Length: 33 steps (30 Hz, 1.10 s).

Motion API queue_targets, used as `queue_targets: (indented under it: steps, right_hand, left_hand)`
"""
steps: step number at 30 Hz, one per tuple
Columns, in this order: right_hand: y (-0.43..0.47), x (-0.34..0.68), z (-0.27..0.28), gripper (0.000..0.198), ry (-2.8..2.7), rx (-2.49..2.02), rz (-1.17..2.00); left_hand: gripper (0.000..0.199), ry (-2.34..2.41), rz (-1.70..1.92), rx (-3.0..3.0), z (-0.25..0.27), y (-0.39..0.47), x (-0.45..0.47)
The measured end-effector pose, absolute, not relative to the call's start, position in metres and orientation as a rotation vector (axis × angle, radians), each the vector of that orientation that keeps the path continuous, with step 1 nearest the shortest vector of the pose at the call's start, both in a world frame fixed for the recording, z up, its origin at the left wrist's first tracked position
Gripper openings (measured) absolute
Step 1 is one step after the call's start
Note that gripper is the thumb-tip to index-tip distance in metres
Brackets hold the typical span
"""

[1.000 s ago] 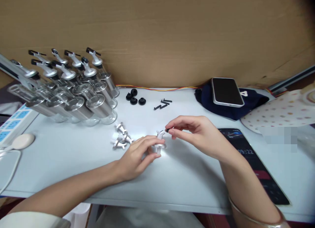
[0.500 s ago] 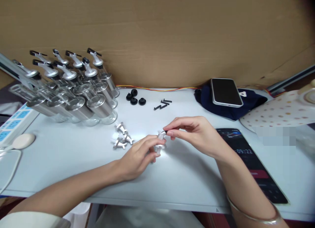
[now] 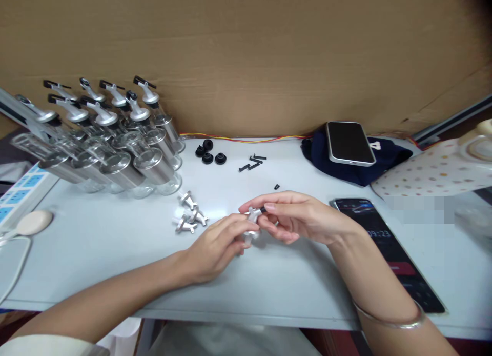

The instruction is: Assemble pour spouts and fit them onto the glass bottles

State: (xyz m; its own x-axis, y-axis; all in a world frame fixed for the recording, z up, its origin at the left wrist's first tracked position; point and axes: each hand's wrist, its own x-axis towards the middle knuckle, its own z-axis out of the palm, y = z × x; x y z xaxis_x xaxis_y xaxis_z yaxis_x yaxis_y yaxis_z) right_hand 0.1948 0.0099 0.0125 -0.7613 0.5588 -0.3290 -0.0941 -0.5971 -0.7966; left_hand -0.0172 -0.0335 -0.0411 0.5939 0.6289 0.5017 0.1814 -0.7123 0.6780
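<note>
My left hand is closed round a silver bottle pourer spout, held just above the table. At the spout's tip, the thumb and fingers of my right hand pinch a small black piece, mostly hidden by the fingertips. More silver pourer spouts lie to the left of my left hand. Beyond my right hand, a tiny black part lies alone on the table. Several thin black levers and black rubber stoppers lie farther back.
Glass and steel oil bottles, several topped with pourers, crowd the back left. A power strip and white charger are at the left. At the right are a phone, a dark blue cloth with a device, and a spotted object.
My right hand has come lower and turned, its fingers now curled around the spout's tip. The tiny black part on the table now shows where my right hand was. My left hand has barely moved.
</note>
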Motion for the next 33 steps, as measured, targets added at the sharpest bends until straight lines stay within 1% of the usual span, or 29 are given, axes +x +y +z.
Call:
queue_targets:
  steps: [3,8,13,18,20,21,23,25,27,29,33]
  right_hand:
    - [0.01,0.195,0.013,0.029,-1.133,-0.79,2.4]
    - [0.011,0.193,0.012,0.031,-1.173,-0.773,2.358]
    - [0.01,0.194,0.012,0.035,-1.285,-0.779,2.322]
    - [0.01,0.191,0.012,0.036,-1.448,-0.842,2.212]
    - [0.014,0.19,0.009,0.034,-1.561,-0.958,2.027]
    - [0.016,0.19,0.006,0.032,-1.615,-1.049,1.873]
    - [0.023,0.194,-0.001,0.027,-1.7,-1.274,1.446]
    - [0.03,0.203,-0.009,0.023,-1.754,-1.488,0.952]
    - [0.037,0.215,-0.015,0.023,-1.814,-1.624,0.583]
    - [0.041,0.226,-0.019,0.022,-1.886,-1.681,0.438]
    - [0.044,0.234,-0.024,0.022,-1.988,-1.695,0.404]
  left_hand:
    - [0.034,0.639,1.037,2.252,-0.04,-0.034,-0.017]
    - [0.034,0.67,1.046,2.206,-0.039,-0.035,-0.017]
    - [0.033,0.642,1.073,2.288,-0.04,-0.034,-0.017]
    - [0.026,0.672,1.057,2.251,-0.044,-0.033,-0.017]
    - [0.025,0.711,1.032,2.171,-0.045,-0.033,-0.017]
    - [0.025,0.724,1.018,2.139,-0.045,-0.034,-0.017]
    - [0.025,0.731,0.995,2.102,-0.045,-0.034,-0.016]
    - [0.025,0.726,0.992,2.089,-0.045,-0.034,-0.015]
    - [0.026,0.722,1.012,2.081,-0.044,-0.034,-0.015]
    - [0.027,0.734,1.023,2.074,-0.042,-0.033,-0.015]
    - [0.027,0.786,0.998,2.063,-0.04,-0.032,-0.016]
